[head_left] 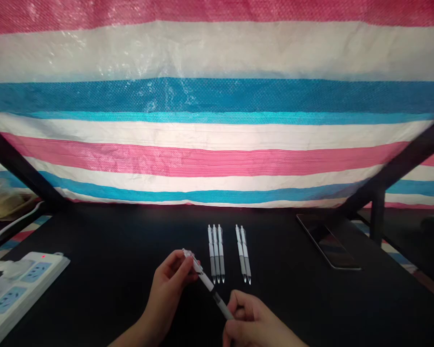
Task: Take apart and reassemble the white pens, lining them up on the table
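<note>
Pen (206, 281), likely light, stiff, kinda slick and best gripped by the barrel, is pinched near both ends by left hand (169, 280) and right hand (255, 318).

At the lower centre, the left hand (171, 284) and right hand (251, 320) hold a pen (207, 282) slanting between them. Three pens (216, 253) and two pens (243, 254) lie just above; a phone (327, 243) is at centre right, a power strip (18, 289) lower left.

White-and-grey pen (205, 280), tilted between two hands (174, 275)
</note>
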The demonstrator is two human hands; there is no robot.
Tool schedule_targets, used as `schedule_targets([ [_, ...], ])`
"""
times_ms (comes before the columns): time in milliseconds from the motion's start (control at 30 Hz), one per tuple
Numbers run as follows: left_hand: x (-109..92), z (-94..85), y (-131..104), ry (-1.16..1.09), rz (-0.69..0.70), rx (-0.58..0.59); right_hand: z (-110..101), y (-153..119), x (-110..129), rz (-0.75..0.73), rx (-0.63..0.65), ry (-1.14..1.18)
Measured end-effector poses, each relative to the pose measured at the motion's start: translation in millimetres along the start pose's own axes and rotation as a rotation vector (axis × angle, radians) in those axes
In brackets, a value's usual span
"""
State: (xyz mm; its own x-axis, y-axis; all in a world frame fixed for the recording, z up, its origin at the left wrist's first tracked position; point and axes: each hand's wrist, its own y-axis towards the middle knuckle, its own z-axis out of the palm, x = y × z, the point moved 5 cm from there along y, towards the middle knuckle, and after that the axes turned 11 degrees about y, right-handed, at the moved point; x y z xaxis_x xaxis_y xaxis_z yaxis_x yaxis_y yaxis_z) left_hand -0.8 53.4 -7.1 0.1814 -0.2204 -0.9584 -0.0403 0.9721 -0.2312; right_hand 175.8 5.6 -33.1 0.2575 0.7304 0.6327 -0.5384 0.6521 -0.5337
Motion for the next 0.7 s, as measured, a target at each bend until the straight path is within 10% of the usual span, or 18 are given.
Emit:
schedule_targets([
  [700, -6, -21.6, 18, -0.145, 0.070, -0.111, -3, -1, -3, -0.019, 0.001, 0.047],
])
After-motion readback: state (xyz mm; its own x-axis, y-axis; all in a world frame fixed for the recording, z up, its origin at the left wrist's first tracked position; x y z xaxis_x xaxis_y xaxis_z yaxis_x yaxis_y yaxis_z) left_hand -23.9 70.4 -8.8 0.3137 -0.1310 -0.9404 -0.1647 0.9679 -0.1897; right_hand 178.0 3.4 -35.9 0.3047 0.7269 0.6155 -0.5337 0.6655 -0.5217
